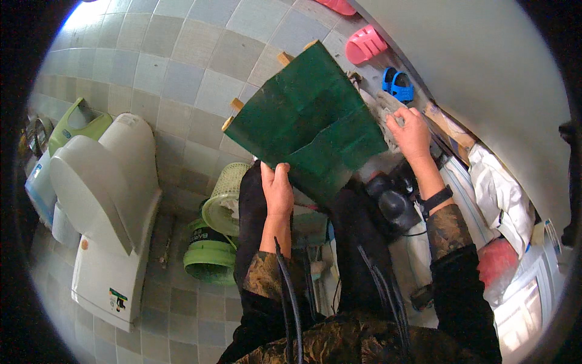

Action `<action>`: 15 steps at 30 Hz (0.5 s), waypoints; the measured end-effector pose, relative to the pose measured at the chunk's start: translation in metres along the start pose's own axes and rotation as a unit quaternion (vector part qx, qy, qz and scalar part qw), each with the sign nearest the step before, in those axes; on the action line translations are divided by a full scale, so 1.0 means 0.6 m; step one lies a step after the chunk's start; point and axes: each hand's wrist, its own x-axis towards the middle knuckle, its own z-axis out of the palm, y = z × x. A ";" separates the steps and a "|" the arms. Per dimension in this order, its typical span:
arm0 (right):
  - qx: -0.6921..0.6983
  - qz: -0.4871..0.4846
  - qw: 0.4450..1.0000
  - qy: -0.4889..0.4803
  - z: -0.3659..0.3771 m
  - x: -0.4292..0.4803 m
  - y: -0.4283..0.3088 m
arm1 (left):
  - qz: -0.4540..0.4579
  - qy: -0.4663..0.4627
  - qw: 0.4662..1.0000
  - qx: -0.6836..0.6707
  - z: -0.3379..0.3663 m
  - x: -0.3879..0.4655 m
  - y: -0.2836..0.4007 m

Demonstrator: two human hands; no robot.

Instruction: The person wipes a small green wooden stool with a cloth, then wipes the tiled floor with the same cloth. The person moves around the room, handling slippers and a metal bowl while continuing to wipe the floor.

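Note:
My left hand (pixel 277 189) grips the near edge of a dark green, creased sheet (pixel 313 118), thumb on top. The sheet is tilted above my knees. Pale wooden bar ends (pixel 285 58) stick out along its far left edge, so it looks like the seat of a folding stool; its underside is hidden. To the right of the sheet, my right hand (pixel 411 134) is raised with fingers curled and thumb against them. Behind those fingers lies a greyish, rumpled cloth (pixel 384 107); I cannot tell whether the hand holds it or something thin.
A white toilet (pixel 102 182) stands at left on the tiled floor, near a light green basket (pixel 227 195) and a green bucket (pixel 209 257). Pink slippers (pixel 366 44) and blue sandals (pixel 398 84) line the right wall. White bags (pixel 498 195) and a glossy black object (pixel 393 204) crowd my right side.

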 end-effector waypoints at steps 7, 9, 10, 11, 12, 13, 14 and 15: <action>0.273 0.024 0.961 0.039 -0.117 -0.043 -0.034 | 0.051 -0.049 0.996 0.044 -0.005 0.075 -0.033; 0.290 0.013 0.956 0.045 -0.158 -0.053 -0.071 | 0.010 -0.030 0.995 0.092 0.001 0.081 -0.043; 0.302 0.001 0.952 0.048 -0.171 -0.056 -0.089 | 0.005 -0.017 0.990 0.139 0.005 0.081 -0.046; 0.303 -0.010 0.952 0.045 -0.177 -0.060 -0.108 | 0.004 -0.005 0.993 0.117 0.010 0.080 -0.046; 0.305 -0.023 0.951 0.044 -0.178 -0.061 -0.126 | 0.001 0.009 0.995 0.102 0.015 0.078 -0.044; 0.308 -0.038 0.950 0.045 -0.174 -0.060 -0.143 | -0.002 0.022 0.995 0.095 0.021 0.078 -0.040; 0.355 -0.048 0.933 0.020 -0.163 -0.056 -0.159 | -0.011 0.022 0.997 0.079 0.027 0.079 -0.034; 0.403 -0.047 0.914 -0.020 -0.151 -0.047 -0.172 | -0.021 0.024 0.997 0.064 0.031 0.078 -0.027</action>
